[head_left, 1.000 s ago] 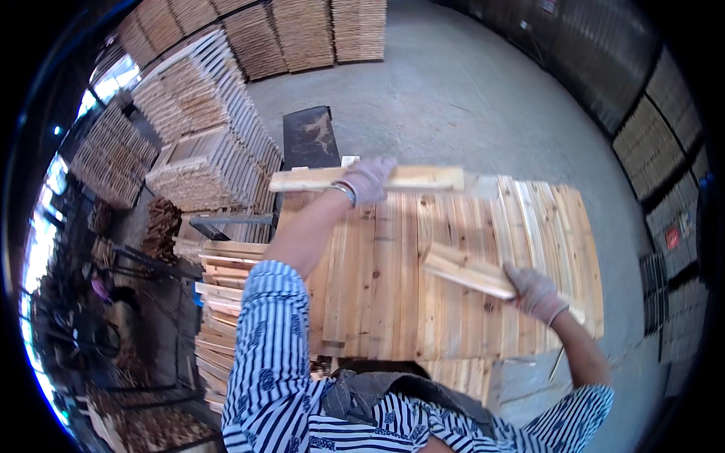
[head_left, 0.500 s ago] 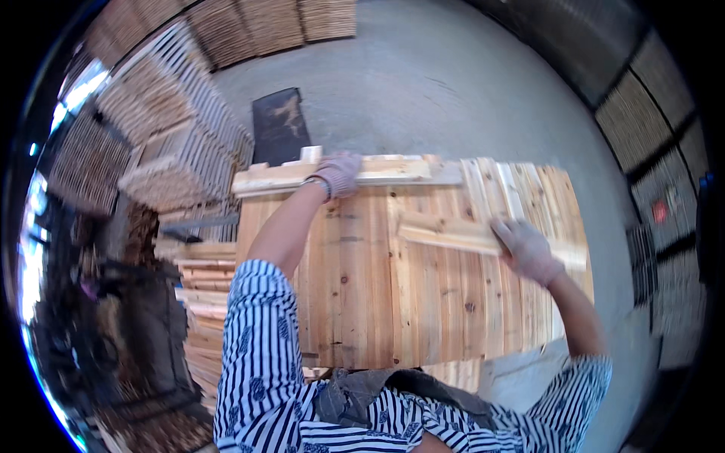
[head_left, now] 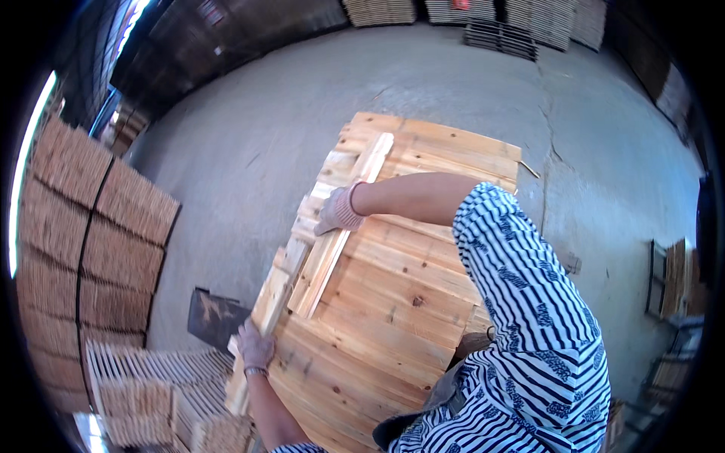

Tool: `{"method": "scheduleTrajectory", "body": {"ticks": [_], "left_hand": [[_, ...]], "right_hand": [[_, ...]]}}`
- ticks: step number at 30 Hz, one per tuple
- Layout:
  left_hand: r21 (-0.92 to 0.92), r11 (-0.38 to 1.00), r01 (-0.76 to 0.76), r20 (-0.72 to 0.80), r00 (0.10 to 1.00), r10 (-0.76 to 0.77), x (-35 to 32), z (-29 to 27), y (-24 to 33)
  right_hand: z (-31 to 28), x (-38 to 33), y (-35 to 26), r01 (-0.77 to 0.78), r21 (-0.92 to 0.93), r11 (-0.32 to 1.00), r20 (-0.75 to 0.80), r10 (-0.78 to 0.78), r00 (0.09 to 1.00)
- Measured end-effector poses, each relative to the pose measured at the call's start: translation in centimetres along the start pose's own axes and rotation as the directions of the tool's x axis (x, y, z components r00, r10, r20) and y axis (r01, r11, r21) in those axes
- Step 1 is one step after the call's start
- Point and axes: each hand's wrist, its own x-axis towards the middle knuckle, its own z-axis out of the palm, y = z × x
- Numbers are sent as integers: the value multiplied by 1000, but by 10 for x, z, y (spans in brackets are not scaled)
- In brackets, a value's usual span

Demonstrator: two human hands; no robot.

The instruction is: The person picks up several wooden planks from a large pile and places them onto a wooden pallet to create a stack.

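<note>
A stack of pale, knotty wooden planks (head_left: 377, 313) lies before me, its top a layer of planks set side by side. My left hand (head_left: 255, 346), in a light glove, is closed around a narrow wooden board (head_left: 273, 293) along the stack's left edge, close to its near end. Farther along, my gloved right hand (head_left: 337, 212) reaches across and grips a second wooden board (head_left: 323, 273), which rests slantwise on the top layer beside the first. The fingertips of both hands are partly hidden.
Slatted wood piles (head_left: 136, 408) stand at the lower left, with tall bundled wood stacks (head_left: 91, 226) behind. A dark flat panel (head_left: 217, 317) is on the concrete floor (head_left: 249, 151) left of the planks. More wood stacks (head_left: 529, 23) line the far side.
My view has turned. My right hand has carried its board from the right side of the stack to the edge boards. My left hand now sits nearer the near end of that edge.
</note>
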Motion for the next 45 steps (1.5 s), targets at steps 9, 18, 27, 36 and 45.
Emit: {"method": "scheduleTrajectory", "body": {"ticks": [9, 18, 27, 36, 45], "left_hand": [[-8, 1000, 13, 45, 999, -13, 6, -4, 2], [-46, 998, -44, -4, 999, 44, 2, -2, 11], [-233, 969, 82, 158, 986, -46, 2, -44, 15], [-201, 960, 196, -32, 978, -207, 43, 36, -132], [-209, 909, 360, 219, 923, -316, 31, 2, -79]], "right_hand": [[-11, -23, 71, -272, 50, 961, 93, 266, 959], [17, 18, 97, -220, -59, 974, 159, 226, 961], [2, -14, 56, -235, -242, 941, -77, 223, 972], [64, -46, -38, 17, 17, 1000, -595, -4, 804], [89, -46, -26, -41, 3, 999, -602, 35, 798]]}}
